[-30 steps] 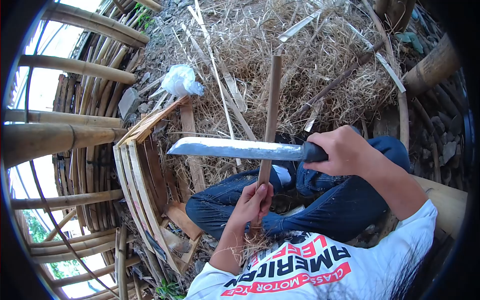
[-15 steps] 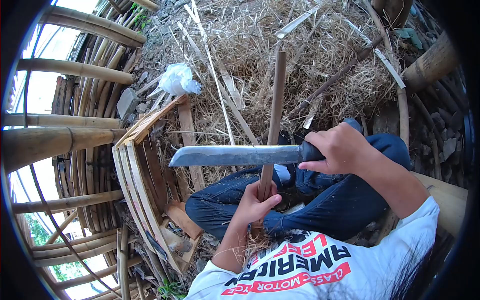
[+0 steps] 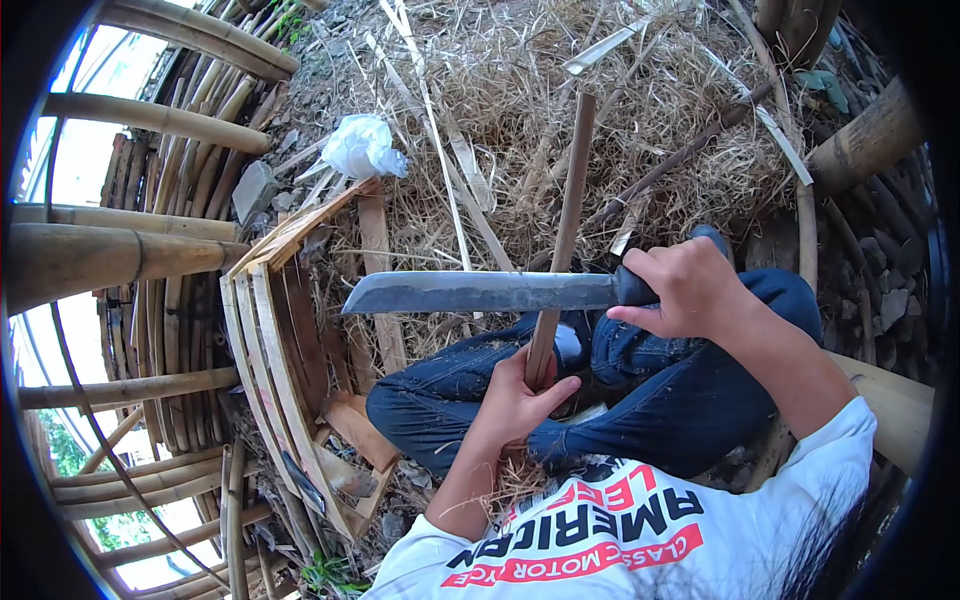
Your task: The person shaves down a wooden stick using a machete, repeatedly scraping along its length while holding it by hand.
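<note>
My right hand [image 3: 688, 288] is closed round the dark handle of a machete [image 3: 480, 292]. Its long grey blade points left and lies across a narrow bamboo strip [image 3: 570, 200]. The strip stands nearly upright in view, leaning a little right at its far end. My left hand [image 3: 525, 400] is wrapped round the strip's lower part, below the blade, with the thumb out to the right. The palm hides the strip's near end. My crossed legs in blue jeans [image 3: 430, 400] are beneath both hands.
A wooden crate [image 3: 270, 350] stands to my left, with a white plastic bag [image 3: 362, 147] beyond it. Dry shavings [image 3: 660, 110] and loose strips cover the ground ahead. Bamboo poles [image 3: 150, 255] form a fence at left; a thick pole [image 3: 865, 135] lies at right.
The machete has shifted slightly away from me along the strip. My left hand has moved a little away too, and the strip's far end has tilted right.
</note>
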{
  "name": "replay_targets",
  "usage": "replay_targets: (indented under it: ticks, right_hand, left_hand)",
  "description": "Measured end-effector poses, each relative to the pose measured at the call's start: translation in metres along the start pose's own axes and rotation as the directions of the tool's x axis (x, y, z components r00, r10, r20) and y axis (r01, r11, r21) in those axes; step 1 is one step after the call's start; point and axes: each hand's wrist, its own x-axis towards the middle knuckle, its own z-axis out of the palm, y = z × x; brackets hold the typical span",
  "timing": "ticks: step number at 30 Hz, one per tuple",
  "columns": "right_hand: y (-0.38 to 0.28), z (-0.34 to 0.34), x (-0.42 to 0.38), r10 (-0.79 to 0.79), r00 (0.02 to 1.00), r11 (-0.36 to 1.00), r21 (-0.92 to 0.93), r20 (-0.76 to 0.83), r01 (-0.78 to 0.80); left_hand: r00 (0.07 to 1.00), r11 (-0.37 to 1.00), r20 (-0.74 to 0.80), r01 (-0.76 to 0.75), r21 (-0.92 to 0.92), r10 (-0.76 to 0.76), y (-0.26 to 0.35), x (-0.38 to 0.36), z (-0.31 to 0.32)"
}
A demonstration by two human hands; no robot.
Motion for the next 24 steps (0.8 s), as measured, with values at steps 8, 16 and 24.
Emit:
replay_targets:
  ticks: [8, 16, 24]
  right_hand:
    - [0.006, -0.004, 0.004, 0.028, 0.999, 1.0, 0.0, -0.019, -0.028]
    - [0.014, -0.007, 0.006, 0.179, 0.983, 0.984, -0.001, -0.039, -0.179]
    - [-0.007, 0.001, 0.006, -0.012, 0.996, 1.0, -0.021, 0.091, 0.014]
  left_hand:
    - [1.0, 0.999, 0.008, -0.028, -0.019, 0.028, 0.001, -0.004, -0.004]
    - [0.998, 0.997, 0.048, 0.044, -0.07, -0.041, -0.019, -0.021, -0.011]
    - [1.0, 1.0, -0.005, 0.0, 0.007, 0.0, -0.002, -0.012, -0.005]
